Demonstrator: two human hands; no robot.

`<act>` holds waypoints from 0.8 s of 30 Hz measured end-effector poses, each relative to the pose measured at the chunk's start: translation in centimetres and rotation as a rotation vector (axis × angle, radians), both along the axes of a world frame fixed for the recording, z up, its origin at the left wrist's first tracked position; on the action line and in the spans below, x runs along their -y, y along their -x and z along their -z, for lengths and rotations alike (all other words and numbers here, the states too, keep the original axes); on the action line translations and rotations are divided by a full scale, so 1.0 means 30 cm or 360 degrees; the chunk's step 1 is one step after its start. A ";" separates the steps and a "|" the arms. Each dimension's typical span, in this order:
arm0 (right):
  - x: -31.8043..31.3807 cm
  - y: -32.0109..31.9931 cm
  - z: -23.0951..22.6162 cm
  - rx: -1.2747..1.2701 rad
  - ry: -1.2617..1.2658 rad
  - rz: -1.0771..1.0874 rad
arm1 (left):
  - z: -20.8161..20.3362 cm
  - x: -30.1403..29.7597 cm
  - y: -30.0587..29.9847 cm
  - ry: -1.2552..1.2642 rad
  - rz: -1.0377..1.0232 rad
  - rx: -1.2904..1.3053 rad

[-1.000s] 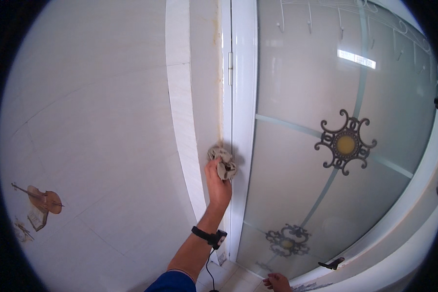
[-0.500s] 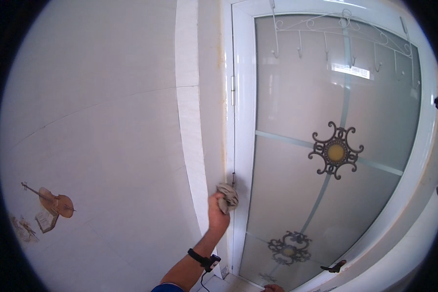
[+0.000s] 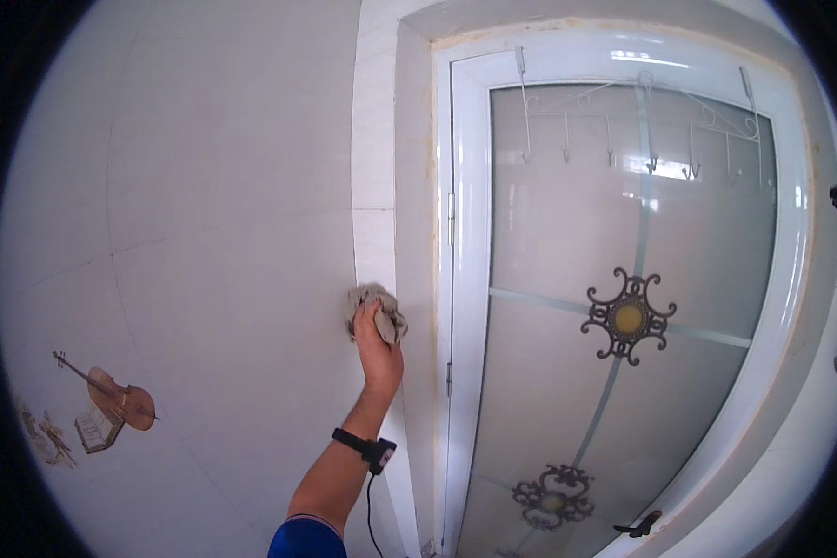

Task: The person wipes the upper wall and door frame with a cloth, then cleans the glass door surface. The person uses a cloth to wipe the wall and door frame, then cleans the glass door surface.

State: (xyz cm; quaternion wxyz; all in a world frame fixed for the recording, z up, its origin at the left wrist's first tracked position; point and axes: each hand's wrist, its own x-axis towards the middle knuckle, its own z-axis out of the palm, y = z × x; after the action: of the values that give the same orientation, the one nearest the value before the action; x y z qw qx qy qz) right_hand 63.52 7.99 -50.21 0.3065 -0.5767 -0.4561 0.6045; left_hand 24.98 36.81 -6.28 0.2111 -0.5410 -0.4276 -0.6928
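My left hand (image 3: 378, 361) is closed on a crumpled grey-beige cloth (image 3: 370, 295). It presses the cloth to the pale vertical trim strip (image 3: 374, 186) where this meets the tiled wall (image 3: 232, 279), left of the door. A black band with a small box (image 3: 379, 454) and a cable circles my left wrist, and a blue sleeve (image 3: 309, 537) shows at the lower edge. My right hand is out of view.
Right of the trim stands a white-framed door (image 3: 471, 279) with frosted glass and ornate metal medallions (image 3: 628, 319). A white hook rack (image 3: 609, 139) hangs over its top. A dark handle (image 3: 639, 524) juts out low down. A violin picture (image 3: 121, 400) decorates the wall.
My left hand has moved the cloth up and left, from the door frame's hinge side to the wall trim. My right hand has left the lower edge. The view has shifted upward.
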 end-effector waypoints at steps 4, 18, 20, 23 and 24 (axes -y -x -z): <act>0.005 -0.021 0.075 -0.0062 0.0057 0.0104 | -0.315 -0.071 0.057 -0.0245 0.0067 -0.0210; -0.016 0.055 0.125 0.0059 0.0054 0.0154 | -1.193 -0.164 0.179 -0.0356 -0.0103 -0.0381; -0.002 0.056 0.133 0.0081 0.0052 0.0169 | -1.213 -0.165 0.193 -0.0354 -0.0097 -0.0409; 0.020 0.051 0.134 0.0054 0.0029 0.0200 | -1.139 -0.160 0.199 -0.0344 -0.0086 -0.0427; 0.027 0.047 0.132 0.0058 0.0054 0.0195 | -1.081 -0.158 0.197 -0.0361 -0.0077 -0.0422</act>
State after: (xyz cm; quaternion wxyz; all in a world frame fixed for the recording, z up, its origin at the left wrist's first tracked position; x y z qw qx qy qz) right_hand 62.11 7.17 -54.18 0.3247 -0.6196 -0.4152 0.5816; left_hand 19.07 41.55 26.14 0.3420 -0.5899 -0.3279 -0.6539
